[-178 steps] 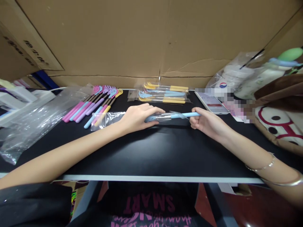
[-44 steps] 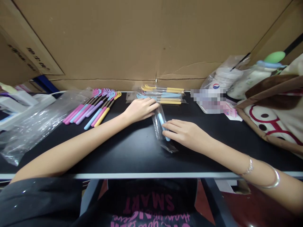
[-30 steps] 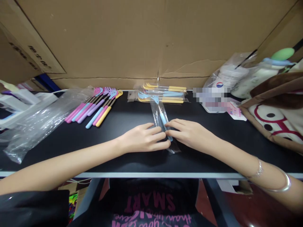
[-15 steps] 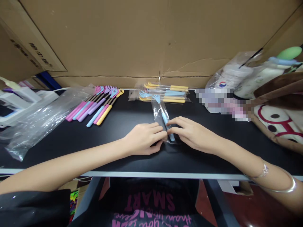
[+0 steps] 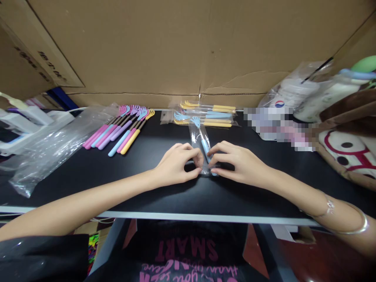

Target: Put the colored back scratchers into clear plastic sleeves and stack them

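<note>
A blue back scratcher (image 5: 205, 145) lies inside a narrow clear plastic sleeve (image 5: 194, 136), claw end away from me. At the sleeve's near end, my left hand (image 5: 176, 164) pinches the plastic between thumb and curled fingers. My right hand (image 5: 243, 162) bends its fingers onto the right edge of the sleeve, beside the handle, in a loose pinch. The handle's lower part is partly covered by my fingers. Just behind lie several bagged back scratchers (image 5: 219, 116), yellow and blue, set crosswise.
Several unbagged back scratchers (image 5: 117, 135) in pink, blue, purple and yellow lie to the left, beside a stack of clear plastic sleeves (image 5: 55, 145). A white power strip (image 5: 32, 123) is at far left. On the right are a bagged cup (image 5: 296, 92), a bottle and a plush bag (image 5: 342, 147).
My left hand's fingers have curled and its thumb has come round into a pinch at the sleeve's near end. My right thumb has come to the handle's lower end.
</note>
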{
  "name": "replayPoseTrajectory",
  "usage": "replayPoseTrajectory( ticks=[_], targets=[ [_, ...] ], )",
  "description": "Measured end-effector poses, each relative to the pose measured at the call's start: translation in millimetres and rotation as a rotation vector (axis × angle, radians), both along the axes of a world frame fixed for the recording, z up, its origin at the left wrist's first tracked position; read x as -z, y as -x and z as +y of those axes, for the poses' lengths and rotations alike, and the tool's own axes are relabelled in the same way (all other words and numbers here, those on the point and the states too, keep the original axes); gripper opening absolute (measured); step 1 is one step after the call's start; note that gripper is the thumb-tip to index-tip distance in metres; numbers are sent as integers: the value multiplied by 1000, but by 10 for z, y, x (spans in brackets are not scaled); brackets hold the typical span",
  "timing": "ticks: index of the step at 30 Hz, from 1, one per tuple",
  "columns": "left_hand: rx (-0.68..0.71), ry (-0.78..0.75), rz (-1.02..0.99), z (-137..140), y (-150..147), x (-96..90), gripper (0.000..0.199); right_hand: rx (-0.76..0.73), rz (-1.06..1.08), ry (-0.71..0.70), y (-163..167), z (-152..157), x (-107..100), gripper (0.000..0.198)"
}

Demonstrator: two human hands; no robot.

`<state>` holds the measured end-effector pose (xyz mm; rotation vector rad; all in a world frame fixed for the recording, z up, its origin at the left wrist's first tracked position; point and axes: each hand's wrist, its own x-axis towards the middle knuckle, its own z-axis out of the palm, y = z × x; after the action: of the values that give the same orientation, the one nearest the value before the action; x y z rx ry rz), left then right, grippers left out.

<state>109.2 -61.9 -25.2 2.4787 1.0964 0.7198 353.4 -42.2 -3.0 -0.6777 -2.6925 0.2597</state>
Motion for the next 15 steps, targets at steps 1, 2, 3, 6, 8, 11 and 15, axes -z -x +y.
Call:
replayPoseTrajectory(
  ticks=[1, 2, 3, 6, 8, 11, 15],
  targets=[
    [3, 16, -2, 5, 1, 1, 13, -5, 10, 4, 10, 10, 5, 16],
    [6, 28, -7, 10, 3, 3, 16, -7, 16, 15, 18, 20, 9, 15],
    [6, 37, -12, 16, 5, 6, 17, -8, 21, 29, 24, 29, 12, 13],
    [0, 48, -28, 35, 10, 20, 13, -14, 32, 60, 43, 52, 22, 9],
    [-4, 55, -32, 45, 11, 28, 17, -10, 49, 53, 58, 63, 36, 7],
    [5, 43, -7, 49, 12, 32, 16, 10, 83, 25, 75, 76, 72, 8],
    [34, -44, 79, 51, 34, 43, 10, -1, 96, -57, 78, 89, 121, 10]
  ],
)
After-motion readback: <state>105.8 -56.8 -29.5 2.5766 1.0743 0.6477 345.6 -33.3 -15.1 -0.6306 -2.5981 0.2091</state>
